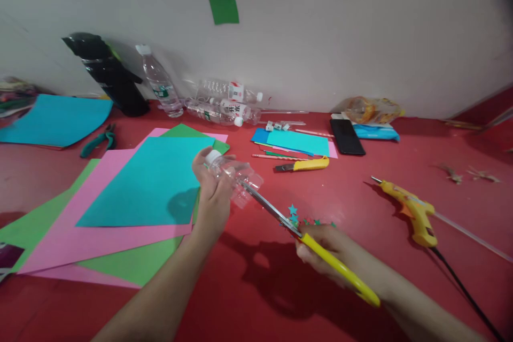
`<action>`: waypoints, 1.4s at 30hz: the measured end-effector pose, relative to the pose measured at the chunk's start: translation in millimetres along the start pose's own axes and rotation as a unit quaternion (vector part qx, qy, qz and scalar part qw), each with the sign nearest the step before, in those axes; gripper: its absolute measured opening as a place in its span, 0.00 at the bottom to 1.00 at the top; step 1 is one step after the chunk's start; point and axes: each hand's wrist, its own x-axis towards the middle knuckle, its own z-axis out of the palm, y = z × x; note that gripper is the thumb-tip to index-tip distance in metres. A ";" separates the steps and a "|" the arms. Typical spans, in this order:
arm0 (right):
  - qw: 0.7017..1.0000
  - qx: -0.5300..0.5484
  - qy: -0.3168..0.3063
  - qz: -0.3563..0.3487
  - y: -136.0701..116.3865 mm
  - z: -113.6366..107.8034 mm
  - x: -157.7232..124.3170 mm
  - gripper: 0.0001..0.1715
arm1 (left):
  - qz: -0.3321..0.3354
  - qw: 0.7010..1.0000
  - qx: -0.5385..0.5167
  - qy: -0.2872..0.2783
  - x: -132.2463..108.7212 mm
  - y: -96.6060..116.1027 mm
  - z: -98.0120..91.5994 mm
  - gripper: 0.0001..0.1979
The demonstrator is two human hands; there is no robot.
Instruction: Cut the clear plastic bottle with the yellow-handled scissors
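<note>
My left hand point(214, 195) is closed around the cut top part of a clear plastic bottle point(244, 176), its white cap pointing to the upper left. Yellow-handled scissors point(336, 267) are in my right hand point(328, 248), fingers wrapped about the handles. The metal blades reach up and left to the bottle's cut edge; whether they touch the plastic I cannot tell. Beneath the blades, small star-shaped pieces point(293, 210) lie on the red table point(256, 288). Blue, pink and green paper sheets point(148, 187) lie to the left of the bottle.
A yellow utility knife point(310, 164), smaller paper strips point(298, 141) and a black phone point(348, 137) lie behind my hands. On the right is a yellow glue gun point(412, 211) with its cord. Plastic bottles point(160, 88), a black flask point(114, 83) and pliers point(99, 141) occupy the back left.
</note>
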 end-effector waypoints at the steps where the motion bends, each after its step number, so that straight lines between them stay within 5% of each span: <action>1: 1.000 -0.001 0.001 -0.002 0.6 0.4 -0.4 0.37 | -0.001 1.000 -0.007 -0.001 0.0 -0.1 0.0 0.26; 25: 0.998 0.036 -0.001 0.041 7.9 3.6 -4.9 0.36 | 0.027 0.999 0.003 -0.020 -1.1 -4.2 -1.3 0.26; 31: 0.999 0.024 -0.006 0.028 4.9 3.1 -6.3 0.34 | 0.021 0.999 0.000 -0.034 -5.3 -2.8 2.8 0.31; 42: 0.999 0.025 0.012 -0.017 8.4 2.4 -3.1 0.34 | 0.053 0.996 0.034 -0.059 -5.6 -3.5 3.7 0.24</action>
